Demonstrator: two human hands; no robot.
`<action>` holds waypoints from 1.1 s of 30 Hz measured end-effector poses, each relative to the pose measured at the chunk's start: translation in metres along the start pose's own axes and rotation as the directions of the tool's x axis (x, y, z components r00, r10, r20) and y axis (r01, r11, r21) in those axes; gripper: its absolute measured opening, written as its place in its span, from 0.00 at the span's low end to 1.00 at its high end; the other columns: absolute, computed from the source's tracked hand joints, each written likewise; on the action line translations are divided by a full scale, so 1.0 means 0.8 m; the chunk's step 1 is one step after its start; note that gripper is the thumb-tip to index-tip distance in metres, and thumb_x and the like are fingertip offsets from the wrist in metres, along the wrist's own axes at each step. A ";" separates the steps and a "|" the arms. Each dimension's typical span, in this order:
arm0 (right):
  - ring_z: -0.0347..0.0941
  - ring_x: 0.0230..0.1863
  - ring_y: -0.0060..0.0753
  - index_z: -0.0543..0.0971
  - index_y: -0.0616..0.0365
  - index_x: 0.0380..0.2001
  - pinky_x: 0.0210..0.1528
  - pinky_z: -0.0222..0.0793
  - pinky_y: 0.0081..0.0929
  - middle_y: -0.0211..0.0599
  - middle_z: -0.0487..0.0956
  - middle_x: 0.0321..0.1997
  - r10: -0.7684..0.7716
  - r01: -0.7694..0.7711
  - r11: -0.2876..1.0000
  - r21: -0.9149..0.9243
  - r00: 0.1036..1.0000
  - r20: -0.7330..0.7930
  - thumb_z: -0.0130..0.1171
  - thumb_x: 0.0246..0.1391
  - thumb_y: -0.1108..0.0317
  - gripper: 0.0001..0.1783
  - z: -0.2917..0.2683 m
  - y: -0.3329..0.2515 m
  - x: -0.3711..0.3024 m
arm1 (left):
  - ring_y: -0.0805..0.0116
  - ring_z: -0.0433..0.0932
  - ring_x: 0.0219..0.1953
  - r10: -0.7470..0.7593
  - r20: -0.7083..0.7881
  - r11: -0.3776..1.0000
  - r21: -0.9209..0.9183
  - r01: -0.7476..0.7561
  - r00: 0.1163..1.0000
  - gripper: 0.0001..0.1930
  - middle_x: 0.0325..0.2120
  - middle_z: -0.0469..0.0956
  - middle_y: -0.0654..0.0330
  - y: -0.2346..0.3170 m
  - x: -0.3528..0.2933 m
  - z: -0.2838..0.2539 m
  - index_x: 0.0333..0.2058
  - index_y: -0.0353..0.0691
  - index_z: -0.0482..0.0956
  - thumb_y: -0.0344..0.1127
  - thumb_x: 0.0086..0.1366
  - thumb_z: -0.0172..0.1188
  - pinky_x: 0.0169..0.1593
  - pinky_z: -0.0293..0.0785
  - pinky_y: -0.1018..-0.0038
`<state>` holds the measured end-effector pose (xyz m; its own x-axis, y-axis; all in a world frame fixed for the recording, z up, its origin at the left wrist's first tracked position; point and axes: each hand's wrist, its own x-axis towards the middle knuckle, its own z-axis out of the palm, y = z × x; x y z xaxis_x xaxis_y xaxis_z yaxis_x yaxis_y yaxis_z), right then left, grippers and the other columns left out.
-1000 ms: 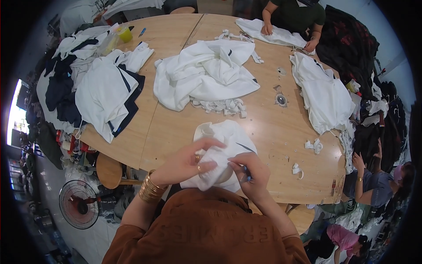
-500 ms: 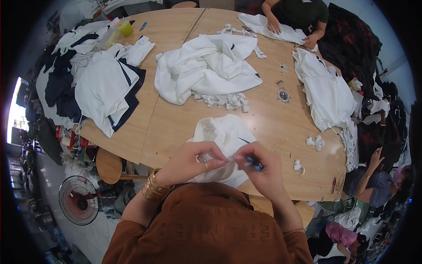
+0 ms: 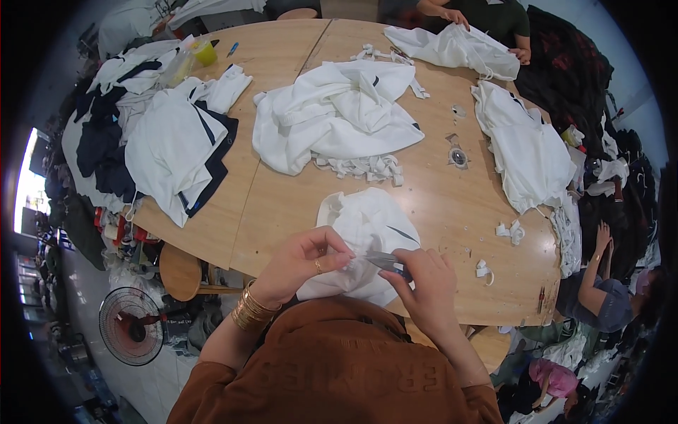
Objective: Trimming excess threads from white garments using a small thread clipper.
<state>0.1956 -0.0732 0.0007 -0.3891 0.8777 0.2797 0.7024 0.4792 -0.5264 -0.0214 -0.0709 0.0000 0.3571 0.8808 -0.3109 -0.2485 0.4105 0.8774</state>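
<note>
A crumpled white garment [image 3: 365,226] lies at the near edge of the round wooden table [image 3: 282,205]. My left hand [image 3: 302,259], with a ring and gold bangles at the wrist, pinches a fold of this garment. My right hand [image 3: 426,285] holds a small blue-handled cutting tool [image 3: 387,262] whose tip points at the pinched fold. Both hands are close together, just above the table edge.
A big heap of white garments [image 3: 339,113] and cut white strips [image 3: 364,167] lie mid-table. White and navy clothes [image 3: 166,141] pile at the left. More white garments [image 3: 526,152] lie right. Another person's hands [image 3: 459,18] work at the far side. A fan [image 3: 131,325] stands on the floor.
My hands have lifted the garment's near fold slightly and drawn closer together; the tool now meets the pinched cloth. The view shifted a little.
</note>
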 end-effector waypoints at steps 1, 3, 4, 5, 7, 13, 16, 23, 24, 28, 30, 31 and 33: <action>0.65 0.25 0.30 0.73 0.53 0.32 0.28 0.54 0.28 0.28 0.71 0.23 0.001 -0.001 1.000 0.000 1.000 -0.002 0.60 0.43 0.60 0.14 0.003 0.000 0.001 | 0.80 0.69 0.36 -0.010 0.003 1.000 0.007 0.010 1.000 0.06 0.30 0.73 0.66 0.000 -0.001 0.000 0.32 0.36 0.72 0.30 0.57 0.57 0.41 0.66 0.82; 0.63 0.23 0.28 0.73 0.53 0.30 0.29 0.52 0.27 0.26 0.68 0.20 -0.019 0.018 1.000 -0.016 0.999 -0.048 0.62 0.41 0.61 0.13 0.009 0.001 0.002 | 0.80 0.69 0.36 -0.017 0.017 1.000 0.020 0.016 1.000 0.06 0.30 0.74 0.65 -0.001 -0.001 0.001 0.32 0.36 0.73 0.30 0.57 0.57 0.41 0.66 0.82; 0.63 0.23 0.28 0.73 0.53 0.30 0.29 0.52 0.27 0.26 0.68 0.20 -0.017 0.016 1.000 -0.016 0.999 -0.050 0.62 0.41 0.61 0.13 0.010 0.001 0.003 | 0.81 0.69 0.36 -0.023 0.030 0.999 0.031 0.022 0.999 0.06 0.30 0.74 0.65 -0.001 -0.001 0.001 0.32 0.36 0.73 0.30 0.57 0.58 0.41 0.66 0.82; 0.64 0.24 0.28 0.73 0.53 0.31 0.29 0.52 0.27 0.26 0.69 0.21 -0.026 0.025 0.999 -0.028 0.999 -0.042 0.62 0.41 0.61 0.14 0.010 0.000 0.004 | 0.81 0.69 0.36 -0.024 0.031 0.999 0.033 0.023 0.999 0.06 0.30 0.74 0.65 0.000 -0.001 0.002 0.32 0.36 0.73 0.30 0.57 0.58 0.41 0.66 0.82; 0.64 0.24 0.28 0.73 0.53 0.31 0.29 0.52 0.27 0.25 0.69 0.21 -0.035 0.034 0.999 -0.039 0.999 -0.035 0.62 0.41 0.61 0.14 0.011 0.000 0.006 | 0.80 0.69 0.36 -0.030 0.036 0.998 0.055 0.028 0.999 0.06 0.29 0.74 0.65 0.001 -0.002 0.005 0.31 0.35 0.74 0.31 0.57 0.58 0.41 0.65 0.81; 0.64 0.25 0.29 0.73 0.52 0.32 0.29 0.53 0.28 0.25 0.70 0.22 -0.046 0.043 0.997 -0.062 0.998 -0.052 0.62 0.41 0.61 0.14 0.016 0.002 0.007 | 0.79 0.69 0.35 0.008 0.019 0.985 0.175 -0.011 1.000 0.06 0.28 0.74 0.65 0.000 0.000 0.010 0.31 0.35 0.76 0.32 0.56 0.59 0.42 0.64 0.80; 0.64 0.25 0.29 0.73 0.52 0.32 0.29 0.53 0.28 0.26 0.70 0.23 -0.044 0.040 0.996 -0.080 0.998 -0.044 0.61 0.41 0.61 0.14 0.015 0.002 0.006 | 0.79 0.69 0.35 0.027 0.019 0.979 0.200 -0.030 0.999 0.06 0.28 0.75 0.65 -0.002 0.001 0.010 0.30 0.36 0.76 0.32 0.55 0.60 0.42 0.64 0.80; 0.65 0.25 0.29 0.73 0.52 0.30 0.29 0.53 0.27 0.25 0.71 0.23 -0.030 0.025 0.994 -0.103 0.998 -0.048 0.61 0.42 0.61 0.12 0.017 0.003 0.003 | 0.79 0.69 0.35 0.041 0.027 0.967 0.251 -0.046 0.999 0.07 0.28 0.75 0.65 -0.003 0.002 0.010 0.31 0.35 0.76 0.32 0.55 0.60 0.42 0.64 0.80; 0.65 0.25 0.29 0.73 0.52 0.30 0.29 0.53 0.27 0.25 0.71 0.23 -0.031 0.026 0.994 -0.103 0.998 -0.048 0.61 0.42 0.61 0.12 0.018 0.003 0.003 | 0.79 0.69 0.35 0.043 0.024 0.965 0.256 -0.048 0.999 0.07 0.28 0.75 0.65 -0.003 0.002 0.010 0.31 0.35 0.76 0.32 0.55 0.60 0.42 0.64 0.80; 0.64 0.25 0.29 0.73 0.52 0.29 0.28 0.53 0.27 0.25 0.71 0.22 -0.032 0.028 0.996 -0.084 0.998 -0.047 0.61 0.42 0.61 0.11 0.015 0.004 0.002 | 0.78 0.70 0.35 0.081 0.033 0.954 0.288 -0.087 0.996 0.06 0.28 0.74 0.65 -0.008 0.001 0.010 0.30 0.36 0.77 0.32 0.55 0.60 0.41 0.64 0.80; 0.64 0.24 0.29 0.73 0.52 0.29 0.28 0.53 0.27 0.25 0.71 0.21 -0.032 0.027 0.995 -0.097 0.998 -0.055 0.61 0.42 0.62 0.11 0.014 0.003 0.004 | 0.78 0.70 0.34 0.119 0.057 0.935 0.331 -0.132 0.991 0.06 0.28 0.74 0.65 -0.012 0.002 0.008 0.30 0.37 0.77 0.32 0.54 0.60 0.41 0.64 0.80; 0.64 0.24 0.29 0.73 0.52 0.29 0.28 0.53 0.27 0.25 0.71 0.21 -0.032 0.027 0.995 -0.097 0.998 -0.054 0.61 0.42 0.62 0.11 0.013 0.003 0.004 | 0.77 0.70 0.34 0.156 0.083 0.912 0.372 -0.176 0.984 0.06 0.28 0.74 0.65 -0.013 0.003 0.008 0.30 0.37 0.77 0.32 0.54 0.61 0.41 0.64 0.80; 0.64 0.23 0.29 0.74 0.54 0.29 0.28 0.54 0.27 0.26 0.70 0.20 -0.018 0.017 0.999 -0.029 0.999 -0.046 0.61 0.43 0.63 0.11 0.012 0.003 0.004 | 0.77 0.70 0.34 0.162 0.109 0.911 0.364 -0.191 0.981 0.06 0.28 0.74 0.65 -0.012 0.002 0.007 0.30 0.38 0.77 0.32 0.54 0.61 0.41 0.64 0.80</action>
<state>0.1904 -0.0691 -0.0069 -0.3742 0.8682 0.3259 0.7126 0.4940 -0.4981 -0.0138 -0.0744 -0.0067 0.4082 0.9046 -0.1225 0.0332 0.1194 0.9923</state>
